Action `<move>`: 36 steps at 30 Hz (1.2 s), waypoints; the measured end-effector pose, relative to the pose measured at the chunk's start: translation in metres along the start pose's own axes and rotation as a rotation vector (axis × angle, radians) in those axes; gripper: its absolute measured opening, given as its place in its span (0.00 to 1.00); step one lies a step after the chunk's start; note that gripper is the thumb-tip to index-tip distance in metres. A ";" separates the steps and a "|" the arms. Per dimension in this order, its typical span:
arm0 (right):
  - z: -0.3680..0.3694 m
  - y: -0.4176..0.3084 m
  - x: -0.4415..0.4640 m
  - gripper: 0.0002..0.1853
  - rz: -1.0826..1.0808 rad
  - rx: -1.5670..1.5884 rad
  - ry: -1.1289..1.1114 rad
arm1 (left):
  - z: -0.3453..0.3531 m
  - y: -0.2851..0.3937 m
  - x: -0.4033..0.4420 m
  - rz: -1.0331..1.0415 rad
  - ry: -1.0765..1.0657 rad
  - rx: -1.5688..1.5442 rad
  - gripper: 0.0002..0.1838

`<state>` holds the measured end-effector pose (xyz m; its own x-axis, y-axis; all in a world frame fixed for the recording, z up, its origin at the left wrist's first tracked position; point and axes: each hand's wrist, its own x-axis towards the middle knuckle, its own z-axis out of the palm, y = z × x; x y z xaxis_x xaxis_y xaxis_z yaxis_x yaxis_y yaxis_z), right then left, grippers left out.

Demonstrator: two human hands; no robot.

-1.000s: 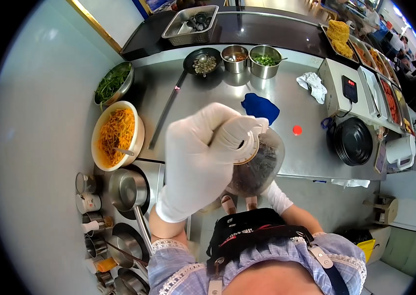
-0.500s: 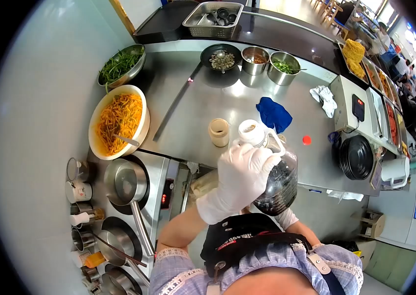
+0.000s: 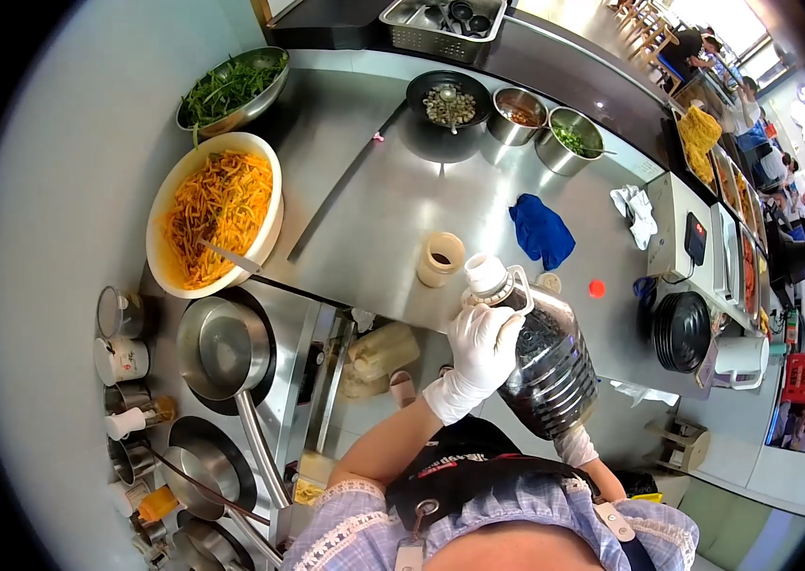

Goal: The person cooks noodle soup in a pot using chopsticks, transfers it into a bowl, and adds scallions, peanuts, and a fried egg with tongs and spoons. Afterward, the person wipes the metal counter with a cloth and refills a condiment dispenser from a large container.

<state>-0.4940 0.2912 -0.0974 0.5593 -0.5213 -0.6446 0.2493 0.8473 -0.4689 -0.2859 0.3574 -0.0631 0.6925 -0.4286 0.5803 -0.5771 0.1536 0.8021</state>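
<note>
A large clear ribbed jug (image 3: 551, 366) of dark liquid leans over the counter's near edge, its white mouth pointing up and to the left. My left hand (image 3: 484, 350), in a white glove, is closed at its neck below the handle. At the jug's bottom end my gloved right hand (image 3: 576, 446) holds the base, most of its fingers hidden underneath. Just left of the jug's mouth stands a small open plastic jar (image 3: 440, 260), dark inside. No stream of liquid shows between them. A pale round cap (image 3: 549, 282) lies behind the handle, and a red cap (image 3: 596, 288) farther right.
A blue cloth (image 3: 542, 232) lies beyond the jug. Shredded orange food fills a white bowl (image 3: 276, 228) at left, near a saucepan (image 3: 221, 348). A black pan (image 3: 415, 95) and two steel pots stand at the back. Black plates (image 3: 681, 331) are stacked at right.
The jug's base has swung down and to the right, showing more of its body. My left hand sits lower on its neck. The jar's inside looks darker, and the whole view has shifted.
</note>
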 end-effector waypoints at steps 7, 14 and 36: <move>0.006 -0.010 -0.009 0.15 -0.017 -0.066 0.026 | 0.000 -0.017 0.003 -0.111 0.022 -0.069 0.04; 0.017 -0.014 -0.012 0.15 -0.033 -0.109 0.034 | -0.002 -0.020 0.010 -0.154 0.078 -0.114 0.02; 0.036 -0.027 -0.015 0.14 -0.038 -0.217 0.027 | 0.001 -0.029 0.010 -0.245 0.151 -0.214 0.03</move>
<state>-0.4808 0.2796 -0.0537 0.5306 -0.5573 -0.6387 0.0917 0.7868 -0.6104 -0.2625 0.3476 -0.0810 0.8642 -0.3422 0.3690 -0.2938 0.2523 0.9220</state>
